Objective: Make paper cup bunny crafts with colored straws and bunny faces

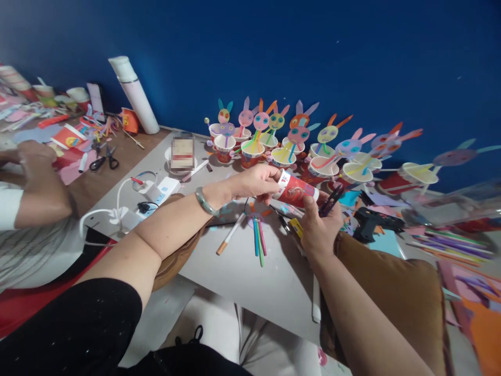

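Over the table I hold a red printed paper cup [296,190] on its side. My left hand [256,183], with a green bangle on the wrist, pinches the white-edged end. My right hand [321,224] grips the other end, thumb pressed against it. A dark, slim tool [331,201] also sits in the right hand; its kind is unclear. Below the hands lie a white marker [230,235] with a brown end and several coloured sticks [259,240] joined to a lilac paper piece. Behind the cup, several finished-looking paper cups [252,154] bear rabbit-faced paper figures.
Left of me are a power strip [166,189], scissors [105,159], a white bottle [135,96] and another person's arm [41,183]. On the right are a black glue gun [378,223], a brown cushion [391,292] and a pile of coloured sticks [456,244].
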A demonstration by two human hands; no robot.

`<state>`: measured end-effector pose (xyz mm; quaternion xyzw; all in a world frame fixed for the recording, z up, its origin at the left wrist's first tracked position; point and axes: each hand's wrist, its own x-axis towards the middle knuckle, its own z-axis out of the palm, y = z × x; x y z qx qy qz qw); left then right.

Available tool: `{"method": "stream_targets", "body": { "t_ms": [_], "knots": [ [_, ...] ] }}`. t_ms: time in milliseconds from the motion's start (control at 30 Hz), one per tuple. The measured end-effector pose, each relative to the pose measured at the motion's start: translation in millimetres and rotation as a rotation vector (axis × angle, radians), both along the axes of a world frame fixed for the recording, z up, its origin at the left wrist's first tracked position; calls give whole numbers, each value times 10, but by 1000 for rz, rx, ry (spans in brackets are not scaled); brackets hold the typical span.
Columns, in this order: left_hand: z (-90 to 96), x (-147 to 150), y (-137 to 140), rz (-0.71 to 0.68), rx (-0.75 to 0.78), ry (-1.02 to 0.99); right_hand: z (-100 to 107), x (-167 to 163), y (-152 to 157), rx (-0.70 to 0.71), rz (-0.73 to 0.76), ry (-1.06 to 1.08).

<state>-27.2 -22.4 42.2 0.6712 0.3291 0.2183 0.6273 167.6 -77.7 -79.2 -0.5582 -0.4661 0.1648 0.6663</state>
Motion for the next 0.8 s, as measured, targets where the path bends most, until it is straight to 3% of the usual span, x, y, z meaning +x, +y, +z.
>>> {"method": "stream_targets", "body": {
  "t_ms": [367, 800],
  "knots": [
    [-107, 70, 0, 57, -61, -42, 163, -115, -52, -3, 28, 103],
    [-161, 67, 35, 50, -109, -18, 101, -57, -46, -14, 81, 60]
  ]
}}
